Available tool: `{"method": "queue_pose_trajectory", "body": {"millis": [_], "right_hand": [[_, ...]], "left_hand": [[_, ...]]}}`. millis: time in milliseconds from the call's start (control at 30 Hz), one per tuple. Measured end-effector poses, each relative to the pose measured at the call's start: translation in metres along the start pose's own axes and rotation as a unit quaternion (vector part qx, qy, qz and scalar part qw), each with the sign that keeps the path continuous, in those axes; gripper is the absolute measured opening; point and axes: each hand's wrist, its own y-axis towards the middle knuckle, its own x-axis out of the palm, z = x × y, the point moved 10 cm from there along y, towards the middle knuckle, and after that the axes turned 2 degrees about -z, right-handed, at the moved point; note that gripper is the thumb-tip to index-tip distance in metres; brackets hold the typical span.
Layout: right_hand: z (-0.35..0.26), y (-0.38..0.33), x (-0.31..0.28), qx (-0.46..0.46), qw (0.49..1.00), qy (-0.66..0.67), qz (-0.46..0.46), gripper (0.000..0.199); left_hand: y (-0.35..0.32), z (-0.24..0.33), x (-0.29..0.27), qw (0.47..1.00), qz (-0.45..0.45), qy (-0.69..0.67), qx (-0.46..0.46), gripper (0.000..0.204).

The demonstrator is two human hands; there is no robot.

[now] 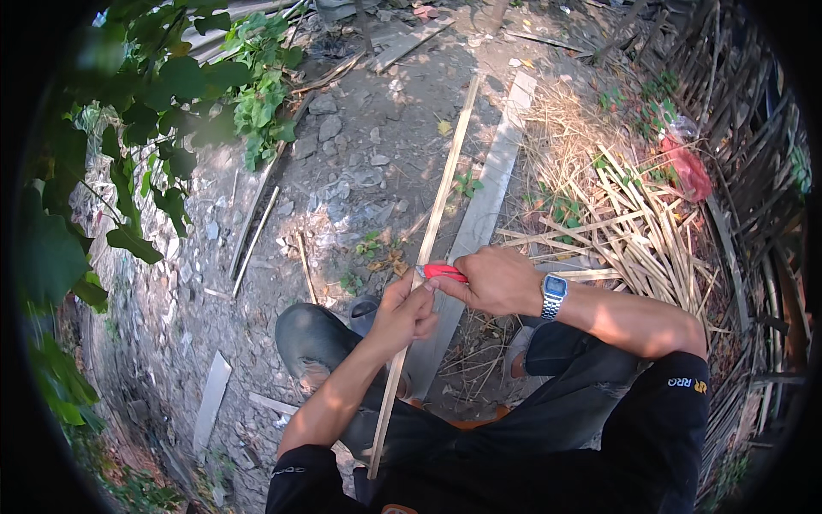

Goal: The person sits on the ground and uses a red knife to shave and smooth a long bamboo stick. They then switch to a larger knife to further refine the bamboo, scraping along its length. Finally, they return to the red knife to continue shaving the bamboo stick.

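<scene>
A person point(505, 467) sits low, knees apart, elbows bent. Ahead lies a grey plank point(492, 180); alongside, a long wooden strip point(449, 182) slants forward from the lap. The right hand point(497, 278), reaching inward with knuckles up, is wrapped around a red-handled knife point(445, 272) at the strip. Just beside it, the left hand point(401, 319) angles upward, fingers curled around the strip.

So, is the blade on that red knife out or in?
Out, it seems: a short grey tip shows past the red handle in the right hand, at the wooden strip.
</scene>
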Motion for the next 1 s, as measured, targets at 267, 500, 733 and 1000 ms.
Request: {"method": "queue_pose_trajectory", "body": {"millis": [267, 500, 733, 1000], "right_hand": [[0.011, 0.012, 0.001, -0.028, 0.994, -0.103, 0.035, 0.067], [0.017, 0.021, -0.004, -0.01, 0.99, -0.126, 0.067, 0.068], [0.32, -0.082, -0.193, 0.418, 0.838, -0.066, 0.343, 0.077], [0.203, -0.033, -0.147, 0.262, 0.927, 0.015, 0.268, 0.072]], "left_hand": [[-0.003, -0.001, -0.009, 1.0, 0.011, 0.02, -0.01, 0.017], [-0.013, -0.007, -0.017, 0.999, 0.019, 0.017, -0.03, 0.031], [-0.071, -0.047, -0.01, 0.985, -0.107, 0.113, -0.07, 0.04], [-0.037, -0.012, -0.015, 0.998, -0.026, 0.049, -0.015, 0.047]]}}
